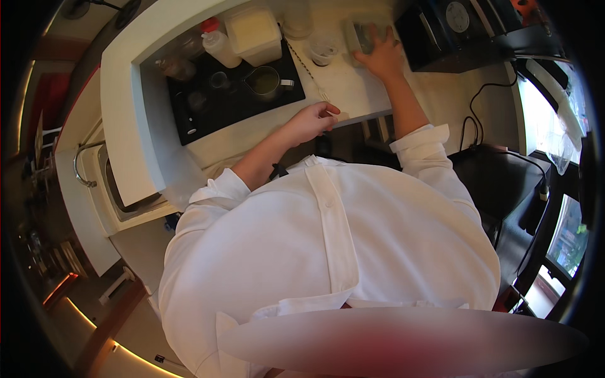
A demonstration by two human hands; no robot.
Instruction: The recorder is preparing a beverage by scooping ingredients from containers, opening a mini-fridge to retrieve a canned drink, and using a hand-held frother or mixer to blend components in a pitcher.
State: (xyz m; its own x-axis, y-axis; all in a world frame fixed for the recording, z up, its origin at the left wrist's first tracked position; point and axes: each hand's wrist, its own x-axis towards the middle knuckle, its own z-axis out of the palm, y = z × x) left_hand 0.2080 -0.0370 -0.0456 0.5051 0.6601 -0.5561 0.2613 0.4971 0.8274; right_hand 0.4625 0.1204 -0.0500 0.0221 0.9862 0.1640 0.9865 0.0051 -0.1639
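My right hand [385, 59] is spread over a translucent plastic container [352, 40] on the white counter. Its fingers touch the container's top; whether they grip it is unclear. At the counter's front edge my left hand [309, 124] hovers with thumb and fingers apart and nothing visible between them. Just beyond its fingertips lies the fork end of a twisted-handle bar spoon [305, 66]. Between the bar spoon and the container stands a clear plastic cup [323, 49] with something dark at its base. A measuring jug [263, 81] holding greenish liquid stands left of the spoon.
Under the jug is a black mat [222, 115], also bearing a white squeeze bottle [221, 48], small clear cups [219, 80] and a lidded tub [255, 35]. A black machine [439, 38] borders the right side. A sink [118, 189] with a curved tap [78, 165] lies left.
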